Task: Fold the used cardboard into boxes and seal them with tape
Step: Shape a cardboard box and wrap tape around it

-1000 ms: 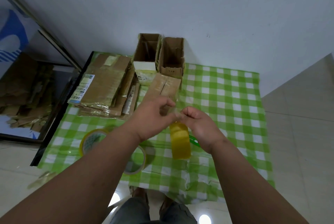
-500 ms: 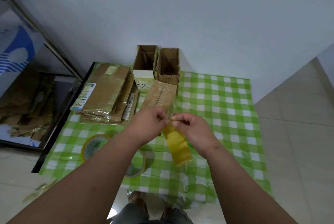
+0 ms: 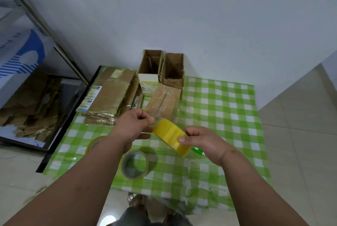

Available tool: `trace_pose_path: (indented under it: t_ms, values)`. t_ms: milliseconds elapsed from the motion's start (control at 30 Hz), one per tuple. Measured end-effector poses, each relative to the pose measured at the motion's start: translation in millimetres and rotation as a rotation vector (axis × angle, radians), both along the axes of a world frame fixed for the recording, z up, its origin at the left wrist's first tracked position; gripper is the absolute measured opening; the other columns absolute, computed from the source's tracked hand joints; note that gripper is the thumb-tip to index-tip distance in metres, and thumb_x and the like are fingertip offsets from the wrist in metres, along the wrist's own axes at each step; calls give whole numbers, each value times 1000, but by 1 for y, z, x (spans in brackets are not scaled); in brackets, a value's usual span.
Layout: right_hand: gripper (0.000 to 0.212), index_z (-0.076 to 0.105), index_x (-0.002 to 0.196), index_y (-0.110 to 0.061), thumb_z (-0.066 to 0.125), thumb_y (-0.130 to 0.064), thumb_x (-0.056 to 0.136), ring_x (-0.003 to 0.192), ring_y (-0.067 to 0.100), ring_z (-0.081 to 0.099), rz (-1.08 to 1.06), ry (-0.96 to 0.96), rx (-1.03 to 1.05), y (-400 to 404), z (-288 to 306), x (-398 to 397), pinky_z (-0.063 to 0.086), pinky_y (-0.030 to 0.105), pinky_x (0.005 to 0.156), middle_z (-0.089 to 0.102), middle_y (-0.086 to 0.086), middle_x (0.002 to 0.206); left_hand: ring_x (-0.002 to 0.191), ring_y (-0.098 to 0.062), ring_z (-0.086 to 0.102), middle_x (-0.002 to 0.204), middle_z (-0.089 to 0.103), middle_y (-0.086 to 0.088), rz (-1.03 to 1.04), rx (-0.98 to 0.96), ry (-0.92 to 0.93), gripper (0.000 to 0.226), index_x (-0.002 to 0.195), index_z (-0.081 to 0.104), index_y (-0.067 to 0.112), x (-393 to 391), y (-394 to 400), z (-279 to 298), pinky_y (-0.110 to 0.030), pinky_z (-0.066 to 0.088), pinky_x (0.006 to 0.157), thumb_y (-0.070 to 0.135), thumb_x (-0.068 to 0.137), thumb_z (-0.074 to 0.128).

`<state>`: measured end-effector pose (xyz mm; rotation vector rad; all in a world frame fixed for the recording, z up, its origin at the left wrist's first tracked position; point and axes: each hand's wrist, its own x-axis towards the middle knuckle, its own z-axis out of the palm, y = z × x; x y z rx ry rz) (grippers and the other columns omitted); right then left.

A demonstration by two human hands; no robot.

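A: What's moved since a sec ago?

B: My hands drew apart. R hand point(image 3: 204, 143) swung the roll point(image 3: 170, 137) out to 4 o'clock; L hand point(image 3: 135, 125) pinches what looks like the tape end.

A: Progress?

B: Two boxes point(image 3: 162, 67) stand open at 12. A third box point(image 3: 163, 101), just beyond my hands, flaps closed, seam looks untaped. Flat stack point(image 3: 107, 96) at 10 unfolded.

A: The roll?

B: Yellow, glossy, held mid-air, R fingers round it.
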<state>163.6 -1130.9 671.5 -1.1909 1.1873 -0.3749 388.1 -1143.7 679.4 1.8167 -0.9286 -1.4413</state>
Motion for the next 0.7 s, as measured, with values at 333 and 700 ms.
trace_pose_path:
  t_ms: [333, 700]
  values:
    - [47, 50, 60, -18, 76, -55, 73, 62, 11, 43, -78, -14, -55, -7, 4, -9, 31, 31, 66, 44, -7, 61, 82, -18, 62, 83, 66, -9, 41, -65, -50, 11, 83, 63, 5, 9, -6, 1, -37, 59, 74, 8, 94, 63]
    - [50, 64, 103, 12, 71, -34, 85, 92, 37, 63, -205, 11, -52, -18, 16, -23, 43, 49, 93, 62, 28, 92, 78, -18, 62, 83, 64, -12, 200, 27, 88, 11, 84, 58, 6, 33, -25, -2, -33, 58, 58, 5, 93, 63]
